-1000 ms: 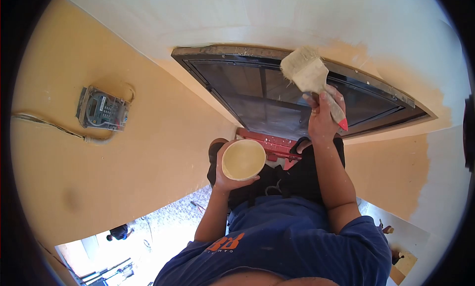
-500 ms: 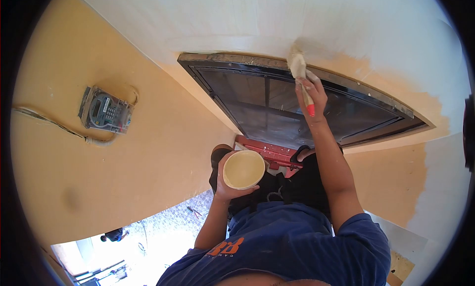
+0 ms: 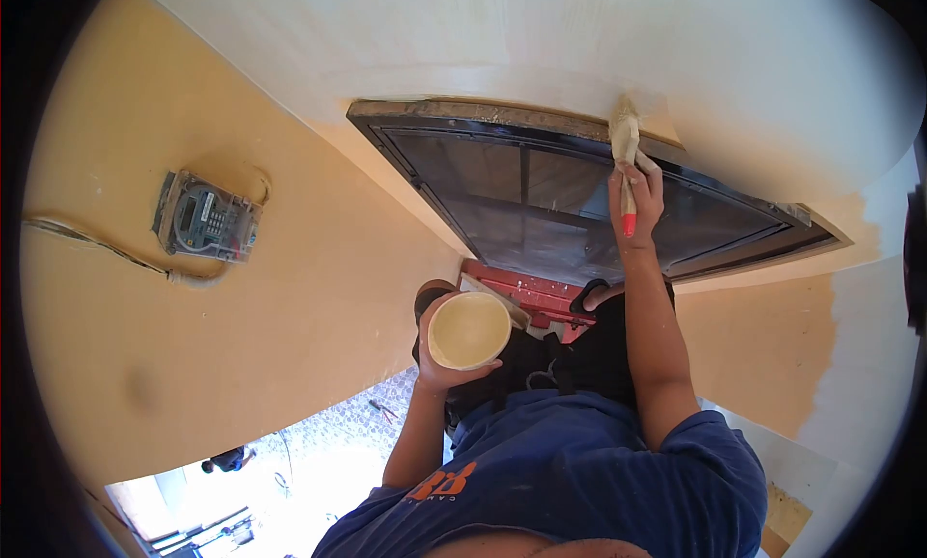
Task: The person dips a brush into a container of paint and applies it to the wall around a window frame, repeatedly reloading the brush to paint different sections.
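- Cream paint is going onto the wall (image 3: 502, 46) just above the dark metal-framed window (image 3: 579, 206), where the bristles of a wide paintbrush with a red-tipped handle (image 3: 626, 148) are pressing against the top edge of the frame.
- The right hand (image 3: 637, 196) is reaching far up, its fingers clenched around the brush handle, with the red tip showing below the fist.
- The left hand (image 3: 446, 360) is holding a round cream-coloured paint bowl (image 3: 469, 329) near the chest, fingers wrapped under and around its rim; the bowl is sitting level and well apart from the brush.
- By my judgement the step in hand is cutting in along the window's upper edge, with orange-tan wall (image 3: 241, 317) not yet covered at left and at far right.
- The next move probably calls for a steady stroke along the frame without smearing the dark metal, then bringing the brush down to the bowl for more paint.
- A grey electric meter box (image 3: 205, 217) is hanging on the orange wall at left, a cable trailing from it.
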Demonstrator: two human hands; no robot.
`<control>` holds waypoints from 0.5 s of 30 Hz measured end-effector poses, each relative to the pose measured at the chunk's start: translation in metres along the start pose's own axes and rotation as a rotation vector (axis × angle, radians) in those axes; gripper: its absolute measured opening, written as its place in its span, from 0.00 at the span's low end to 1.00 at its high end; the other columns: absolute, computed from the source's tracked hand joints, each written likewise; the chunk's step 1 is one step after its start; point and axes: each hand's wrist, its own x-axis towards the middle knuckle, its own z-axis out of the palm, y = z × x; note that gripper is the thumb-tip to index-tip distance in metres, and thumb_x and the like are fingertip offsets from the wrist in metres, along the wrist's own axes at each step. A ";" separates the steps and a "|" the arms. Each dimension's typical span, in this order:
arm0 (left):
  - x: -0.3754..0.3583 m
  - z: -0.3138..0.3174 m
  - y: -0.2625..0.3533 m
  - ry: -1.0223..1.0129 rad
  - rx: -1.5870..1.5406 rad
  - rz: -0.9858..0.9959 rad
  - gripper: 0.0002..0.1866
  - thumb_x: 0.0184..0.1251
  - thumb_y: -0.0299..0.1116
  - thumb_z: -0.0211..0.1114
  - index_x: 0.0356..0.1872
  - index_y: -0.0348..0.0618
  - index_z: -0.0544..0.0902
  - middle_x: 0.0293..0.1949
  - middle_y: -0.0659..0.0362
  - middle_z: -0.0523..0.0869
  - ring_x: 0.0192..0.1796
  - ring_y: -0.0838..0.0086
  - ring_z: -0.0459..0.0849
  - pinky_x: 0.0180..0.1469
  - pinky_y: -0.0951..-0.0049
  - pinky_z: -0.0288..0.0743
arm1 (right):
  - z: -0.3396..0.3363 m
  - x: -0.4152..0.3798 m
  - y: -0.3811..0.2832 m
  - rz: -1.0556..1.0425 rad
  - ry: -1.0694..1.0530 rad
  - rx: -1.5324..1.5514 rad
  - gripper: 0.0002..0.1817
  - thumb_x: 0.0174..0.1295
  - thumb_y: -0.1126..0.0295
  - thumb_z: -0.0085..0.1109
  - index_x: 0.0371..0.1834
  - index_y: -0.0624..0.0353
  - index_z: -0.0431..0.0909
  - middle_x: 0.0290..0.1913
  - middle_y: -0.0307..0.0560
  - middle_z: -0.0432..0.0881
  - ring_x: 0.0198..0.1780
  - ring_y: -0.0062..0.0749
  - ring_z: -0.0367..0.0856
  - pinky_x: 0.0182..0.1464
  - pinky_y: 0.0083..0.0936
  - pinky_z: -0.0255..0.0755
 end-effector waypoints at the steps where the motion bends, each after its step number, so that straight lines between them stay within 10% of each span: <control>1: 0.000 -0.002 0.001 -0.009 0.025 -0.015 0.56 0.28 0.28 0.85 0.65 0.38 0.60 0.59 0.50 0.74 0.61 0.62 0.76 0.61 0.62 0.73 | 0.005 -0.006 -0.005 0.413 0.003 0.472 0.16 0.62 0.74 0.60 0.54 0.57 0.75 0.45 0.47 0.79 0.41 0.26 0.79 0.39 0.17 0.75; 3: 0.000 -0.003 -0.001 -0.041 0.050 -0.033 0.56 0.28 0.28 0.85 0.65 0.38 0.60 0.59 0.50 0.73 0.61 0.62 0.76 0.60 0.62 0.74 | 0.010 -0.003 -0.021 1.048 0.023 1.194 0.17 0.62 0.72 0.61 0.54 0.58 0.75 0.45 0.46 0.79 0.39 0.24 0.79 0.36 0.16 0.75; 5: 0.001 -0.003 -0.004 -0.012 0.003 -0.081 0.56 0.28 0.28 0.85 0.65 0.38 0.60 0.59 0.50 0.73 0.60 0.62 0.76 0.60 0.62 0.74 | 0.008 0.024 -0.050 1.205 -0.101 1.205 0.16 0.60 0.75 0.60 0.53 0.62 0.76 0.46 0.46 0.78 0.40 0.25 0.78 0.37 0.18 0.75; 8: 0.009 0.000 0.001 -0.068 0.037 -0.052 0.55 0.28 0.29 0.85 0.65 0.38 0.61 0.59 0.50 0.73 0.60 0.63 0.76 0.59 0.62 0.75 | 0.036 0.014 -0.039 0.611 -0.456 0.609 0.19 0.64 0.69 0.57 0.57 0.62 0.73 0.46 0.45 0.78 0.38 0.23 0.77 0.38 0.16 0.74; 15: 0.011 0.005 -0.002 -0.065 0.014 -0.008 0.55 0.28 0.30 0.85 0.65 0.37 0.62 0.59 0.50 0.73 0.59 0.63 0.76 0.59 0.62 0.75 | -0.011 0.008 0.012 0.950 0.072 1.105 0.14 0.61 0.76 0.59 0.51 0.64 0.75 0.46 0.45 0.79 0.45 0.26 0.79 0.42 0.19 0.75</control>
